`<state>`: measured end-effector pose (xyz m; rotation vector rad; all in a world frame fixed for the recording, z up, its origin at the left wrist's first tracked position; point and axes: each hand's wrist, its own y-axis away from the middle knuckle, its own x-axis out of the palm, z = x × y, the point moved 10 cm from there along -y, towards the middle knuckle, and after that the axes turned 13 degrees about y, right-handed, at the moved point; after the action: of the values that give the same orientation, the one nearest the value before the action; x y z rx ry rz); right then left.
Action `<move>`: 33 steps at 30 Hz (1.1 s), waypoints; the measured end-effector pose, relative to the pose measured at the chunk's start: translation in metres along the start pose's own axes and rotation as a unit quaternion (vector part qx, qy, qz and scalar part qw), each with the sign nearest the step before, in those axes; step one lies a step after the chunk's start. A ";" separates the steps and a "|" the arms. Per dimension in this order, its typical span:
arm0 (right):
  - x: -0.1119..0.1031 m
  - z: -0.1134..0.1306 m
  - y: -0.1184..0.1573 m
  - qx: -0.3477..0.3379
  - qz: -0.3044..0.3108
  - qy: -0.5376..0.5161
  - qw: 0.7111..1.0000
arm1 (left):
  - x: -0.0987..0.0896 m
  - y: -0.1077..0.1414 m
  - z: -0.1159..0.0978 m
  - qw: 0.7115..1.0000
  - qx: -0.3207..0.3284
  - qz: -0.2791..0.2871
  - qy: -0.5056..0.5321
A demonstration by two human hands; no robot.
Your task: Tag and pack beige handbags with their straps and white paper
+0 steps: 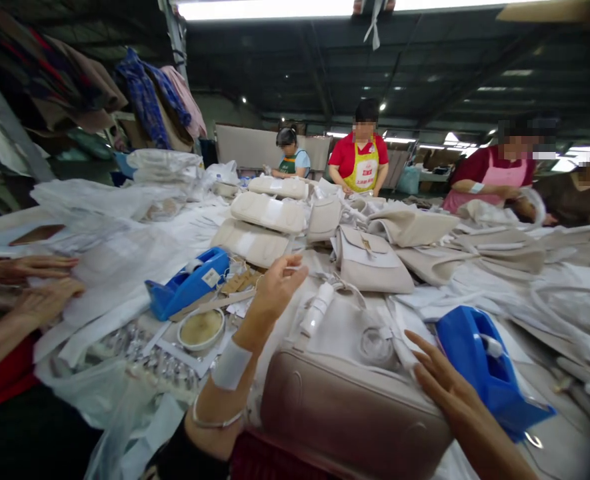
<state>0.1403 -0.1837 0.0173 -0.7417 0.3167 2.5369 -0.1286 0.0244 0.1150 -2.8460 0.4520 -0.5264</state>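
Observation:
A beige handbag point(355, 407) lies in front of me with its base towards me. On its upper side are a white wrapped roll point(317, 309) and a coiled strap point(376, 345) in clear wrap. My left hand point(279, 283) is raised over the bag's far left side, fingers loosely bent and apart, with nothing visible in them. The wrist carries a white patch point(231, 365) and a bangle. My right hand point(437, 370) is at the bag's right edge, fingers stretched out and apart; whether it touches the bag I cannot tell.
Blue tape dispensers stand left point(189, 283) and right point(489, 367). Near the left one is a round tub point(201, 329). Beige bags point(372, 260) and white wrapping cover the table. A co-worker's hands point(47, 293) work at the left; several people stand or sit beyond.

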 end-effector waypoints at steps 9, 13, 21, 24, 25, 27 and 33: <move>-0.004 -0.031 0.017 -0.057 -0.048 -0.014 0.997 | -0.025 0.086 0.046 0.937 -0.134 0.270 -0.179; 0.004 -0.019 0.029 -0.070 -0.040 0.018 0.997 | -0.022 0.091 0.070 0.929 -0.201 0.261 -0.169; 0.002 -0.009 0.039 -0.090 -0.096 0.034 0.991 | -0.026 0.108 0.105 0.944 -0.273 0.184 -0.006; 0.007 -0.014 0.038 -0.051 -0.103 0.014 0.993 | -0.030 0.108 0.104 0.960 -0.250 0.128 0.006; 0.008 -0.015 0.036 -0.036 -0.104 0.002 0.994 | -0.030 0.107 0.103 0.965 -0.238 0.113 0.011; 0.006 -0.016 0.030 -0.010 -0.117 -0.005 0.993 | -0.029 0.101 0.096 0.973 -0.211 0.088 0.021; 0.002 -0.032 0.012 0.007 -0.112 0.069 0.991 | -0.031 0.093 0.087 0.985 -0.158 0.063 0.020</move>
<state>0.1475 -0.2040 -0.0095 -0.8969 0.2788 2.2773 -0.1475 -0.0382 0.0016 -3.0798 0.7820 -0.5293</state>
